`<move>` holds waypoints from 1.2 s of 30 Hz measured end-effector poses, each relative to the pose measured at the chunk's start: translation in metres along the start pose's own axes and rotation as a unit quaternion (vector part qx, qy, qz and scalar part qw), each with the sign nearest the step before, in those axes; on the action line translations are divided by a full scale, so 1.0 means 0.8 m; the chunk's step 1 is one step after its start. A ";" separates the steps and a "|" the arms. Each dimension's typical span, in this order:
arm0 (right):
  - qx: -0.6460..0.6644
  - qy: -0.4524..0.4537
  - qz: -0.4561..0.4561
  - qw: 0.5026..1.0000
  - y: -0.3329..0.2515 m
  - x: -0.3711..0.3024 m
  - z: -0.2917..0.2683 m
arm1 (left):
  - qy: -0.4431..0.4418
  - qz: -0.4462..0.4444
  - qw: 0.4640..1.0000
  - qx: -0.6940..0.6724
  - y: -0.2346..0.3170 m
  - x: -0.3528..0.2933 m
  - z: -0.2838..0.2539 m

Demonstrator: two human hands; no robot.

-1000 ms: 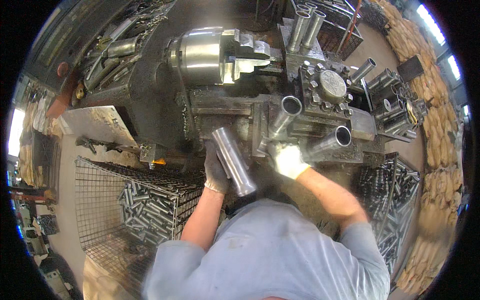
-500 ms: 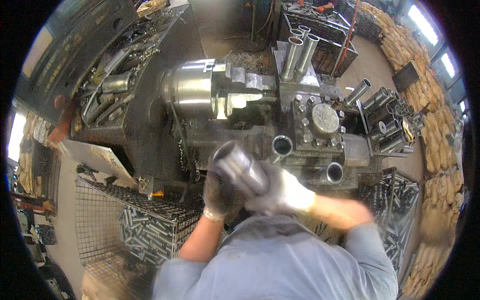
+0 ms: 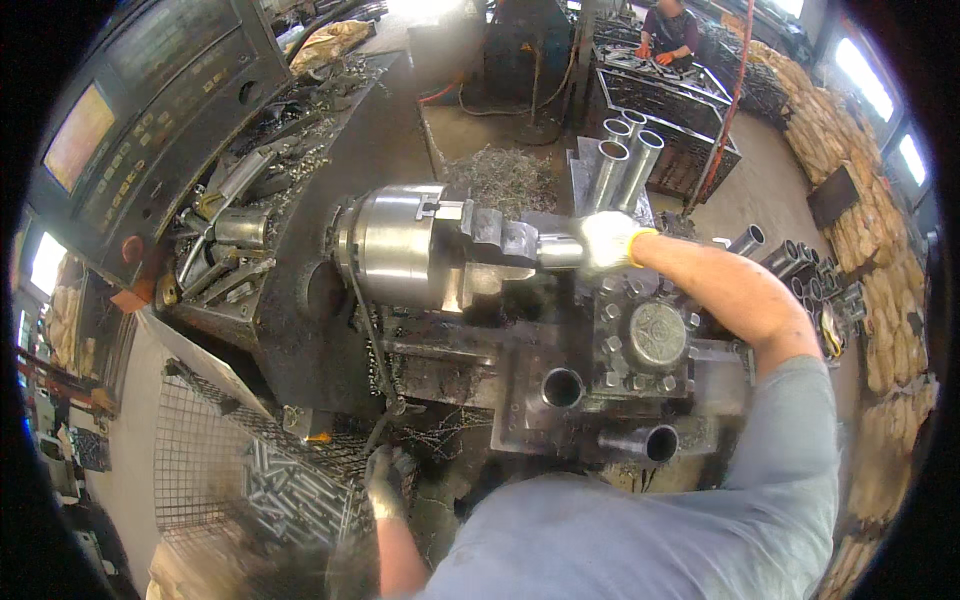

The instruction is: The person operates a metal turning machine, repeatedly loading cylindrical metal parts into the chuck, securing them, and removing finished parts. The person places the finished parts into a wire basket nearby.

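My right hand [image 3: 608, 242], in a white glove, is wrapped around a short shiny metal tube [image 3: 559, 252]. The tube's left end sits at the stepped jaws [image 3: 500, 236] of a lathe chuck [image 3: 395, 245]; how far it goes in is hidden. Low down, beside the wire basket, my gloved left hand [image 3: 387, 482] looks curled at the lower end of a dark bar or hose [image 3: 384, 425]; what is in its fingers does not show. In front of the bolted tool post [image 3: 657, 335] are an open-topped tube [image 3: 562, 388] and one lying on its side [image 3: 640, 442].
Several tubes [image 3: 608, 175] stand behind the tool post, more on a rack [image 3: 800, 265] at right. A wire basket [image 3: 195, 450] holds metal pieces. Metal shavings [image 3: 500, 180] heap behind the chuck. A control panel [image 3: 150, 120] stands left; a co-worker [image 3: 670, 35] is far back.
The tube, earlier in both hands before my body, has gone up to the chuck jaws in my right hand. My left hand has let go of it and dropped lower left.
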State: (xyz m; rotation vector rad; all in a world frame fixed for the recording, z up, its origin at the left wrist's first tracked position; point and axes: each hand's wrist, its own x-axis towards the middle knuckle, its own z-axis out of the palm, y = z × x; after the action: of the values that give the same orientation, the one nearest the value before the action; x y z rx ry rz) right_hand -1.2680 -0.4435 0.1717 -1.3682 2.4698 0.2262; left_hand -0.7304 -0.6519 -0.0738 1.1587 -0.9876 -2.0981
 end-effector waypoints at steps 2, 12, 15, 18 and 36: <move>0.069 -0.058 0.024 0.996 -0.012 0.016 0.016 | 0.055 0.026 0.998 -0.030 -0.004 0.013 -0.035; 0.068 -0.112 -0.047 0.990 0.006 0.028 0.012 | 0.201 0.050 0.976 -0.069 0.099 0.100 -0.087; 0.109 -0.087 0.024 0.990 0.001 0.041 0.014 | 0.185 -0.013 0.977 -0.107 0.124 0.090 -0.077; 0.177 -0.032 -0.020 0.983 -0.019 0.044 0.013 | 0.122 -0.064 0.980 -0.146 0.140 0.091 -0.082; 0.441 0.513 0.284 0.680 -0.097 -0.387 0.135 | 0.132 0.687 0.480 0.529 0.406 -0.016 0.151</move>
State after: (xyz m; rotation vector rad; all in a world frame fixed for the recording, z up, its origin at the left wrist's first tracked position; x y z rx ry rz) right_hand -1.0277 -0.2073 0.1763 -0.1817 2.9042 -1.8353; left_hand -0.7945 -0.7914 0.2368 0.4895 -2.0619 0.1533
